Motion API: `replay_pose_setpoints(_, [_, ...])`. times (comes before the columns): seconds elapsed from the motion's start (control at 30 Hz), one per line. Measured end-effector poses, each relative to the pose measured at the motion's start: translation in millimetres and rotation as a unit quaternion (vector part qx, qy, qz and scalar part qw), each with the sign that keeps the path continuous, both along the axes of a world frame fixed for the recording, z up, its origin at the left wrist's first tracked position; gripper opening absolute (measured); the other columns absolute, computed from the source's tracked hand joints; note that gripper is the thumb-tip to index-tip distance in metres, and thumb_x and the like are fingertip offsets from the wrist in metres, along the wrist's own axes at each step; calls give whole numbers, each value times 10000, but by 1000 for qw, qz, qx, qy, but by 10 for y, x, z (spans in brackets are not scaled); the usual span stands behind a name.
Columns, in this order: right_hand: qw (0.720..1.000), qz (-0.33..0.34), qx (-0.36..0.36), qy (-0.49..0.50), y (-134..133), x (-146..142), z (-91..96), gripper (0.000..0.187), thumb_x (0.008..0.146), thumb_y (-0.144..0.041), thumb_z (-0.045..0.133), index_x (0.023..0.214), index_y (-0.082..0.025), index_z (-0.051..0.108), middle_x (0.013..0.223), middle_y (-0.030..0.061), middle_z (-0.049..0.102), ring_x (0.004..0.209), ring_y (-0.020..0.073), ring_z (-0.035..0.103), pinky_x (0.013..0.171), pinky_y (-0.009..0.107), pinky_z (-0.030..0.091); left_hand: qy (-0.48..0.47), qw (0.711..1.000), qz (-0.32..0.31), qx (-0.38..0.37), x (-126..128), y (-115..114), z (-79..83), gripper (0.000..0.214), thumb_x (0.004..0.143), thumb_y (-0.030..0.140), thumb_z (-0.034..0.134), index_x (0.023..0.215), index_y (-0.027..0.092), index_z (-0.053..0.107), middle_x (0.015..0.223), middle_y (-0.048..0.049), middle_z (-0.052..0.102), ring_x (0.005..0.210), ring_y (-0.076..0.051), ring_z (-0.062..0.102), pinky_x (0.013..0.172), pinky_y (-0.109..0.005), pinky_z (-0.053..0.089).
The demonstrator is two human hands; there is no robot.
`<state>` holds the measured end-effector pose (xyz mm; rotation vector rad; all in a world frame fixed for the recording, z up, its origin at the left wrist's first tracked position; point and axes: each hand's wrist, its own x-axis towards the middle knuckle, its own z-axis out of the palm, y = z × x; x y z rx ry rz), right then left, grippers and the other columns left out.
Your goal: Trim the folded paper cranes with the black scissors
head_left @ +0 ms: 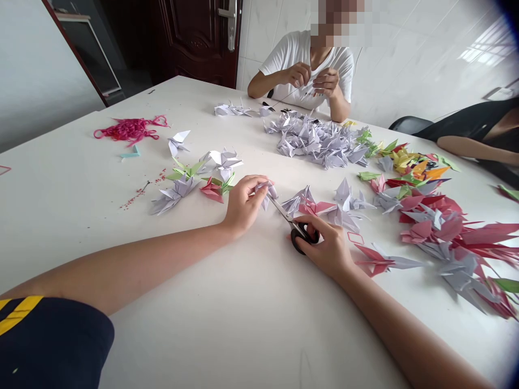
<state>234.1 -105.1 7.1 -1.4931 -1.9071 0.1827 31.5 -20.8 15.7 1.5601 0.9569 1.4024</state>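
My left hand [243,202] pinches a small lavender paper crane [267,192] just above the white table [243,324]. My right hand [326,246] grips the black handles of a pair of scissors [290,221], whose blades point up-left and meet the crane. Loose lavender and pink cranes [324,208] lie right behind the scissors. A few white, green and pink cranes [194,181] rest to the left of my left hand.
Across the table a person in a white shirt [308,54] holds a thread in both hands above a large heap of lavender cranes [316,140]. Mixed coloured cranes [438,227] fill the right side. Pink cord [130,128] lies far left. Another person's arm [470,146] rests at far right.
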Motion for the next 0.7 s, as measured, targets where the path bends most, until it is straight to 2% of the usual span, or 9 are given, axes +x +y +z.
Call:
replay_pose_setpoints(0.1, [999, -8, 32, 10, -14, -11, 7, 185, 757, -266, 675, 937, -229, 693, 602, -52, 468, 537, 116, 458, 547, 241, 415, 9, 996, 47, 70, -16, -24, 23, 232, 950, 315, 517, 967, 228, 732, 1177, -89, 658, 1211, -217, 584, 937, -299, 500])
replay_pose_setpoints(0.2, [998, -23, 63, 15, -18, -5, -3, 188, 765, -245, 672, 951, -233, 692, 624, -48, 461, 551, 118, 472, 558, 244, 424, 22, 991, 103, 87, -29, -7, 26, 281, 975, 256, 453, 983, 244, 734, 1167, -86, 622, 1238, -210, 546, 948, -294, 492])
replay_pose_setpoints(0.37, [994, -57, 89, 41, -14, -1, -8, 187, 785, -232, 685, 972, -238, 690, 649, -43, 493, 569, 123, 477, 570, 257, 434, 40, 980, 182, 71, -37, 46, -5, 300, 956, 168, 457, 951, 243, 747, 1129, -87, 567, 1145, -202, 538, 929, -299, 485])
replay_pose_setpoints(0.47, [983, -80, 146, 75, -8, -3, -4, 218, 796, -240, 691, 1014, -242, 678, 705, -28, 550, 619, 139, 508, 635, 287, 468, 56, 973, 212, 76, -35, 59, -20, 309, 932, 122, 468, 939, 240, 753, 1086, -83, 558, 1066, -191, 531, 861, -280, 476])
replay_pose_setpoints(0.57, [971, -113, 185, 105, 9, 4, -8, 261, 802, -261, 693, 1061, -241, 664, 817, 5, 623, 716, 170, 562, 738, 342, 490, 62, 972, 214, 78, -33, 59, -24, 321, 904, 74, 457, 916, 222, 741, 1015, -76, 592, 938, -176, 544, 777, -271, 459])
replay_pose_setpoints(0.7, [960, -154, 205, 109, 32, 27, -10, 353, 798, -263, 663, 1150, -252, 637, 1062, 68, 661, 985, 256, 616, 912, 447, 466, 28, 986, 154, 62, -32, 41, -11, 306, 892, 61, 439, 919, 207, 707, 946, -31, 679, 734, -136, 549, 661, -253, 426])
